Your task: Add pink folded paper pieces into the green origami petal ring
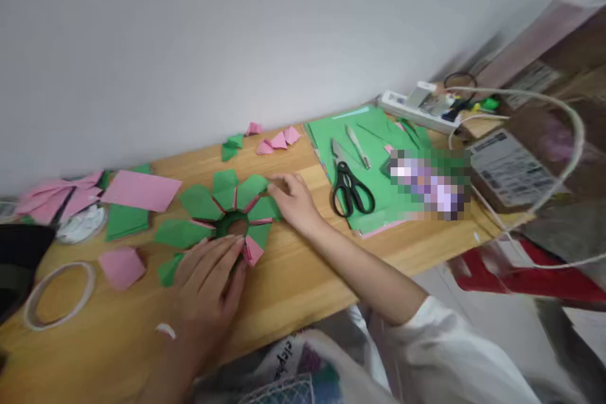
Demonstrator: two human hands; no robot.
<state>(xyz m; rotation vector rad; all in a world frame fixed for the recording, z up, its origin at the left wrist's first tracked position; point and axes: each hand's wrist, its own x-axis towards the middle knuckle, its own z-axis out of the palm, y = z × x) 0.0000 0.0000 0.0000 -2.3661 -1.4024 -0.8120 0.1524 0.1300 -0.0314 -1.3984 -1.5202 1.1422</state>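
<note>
A paper flower (226,186) of folded green petals with pink edges forms a ring around a dark green centre. One piece at its lower right shows pink. My left hand (208,278) lies over the near side of the ring, fingers together and closed on it, hiding part of the petals. At the flower's right side, my right hand (294,202) closes thumb and fingers at the tip of a green petal. The exact pinch is partly hidden. Left of the flower lie a folded pink paper piece (122,267) and a roll of tape (59,297).
Scissors (349,186) and a utility knife (358,146) rest on green paper sheets (374,221) at the right. Pink paper (141,190) lies at the left. Small folded pieces (278,140) sit near the wall. A power strip (419,112) and cardboard box (511,167) stand farther right.
</note>
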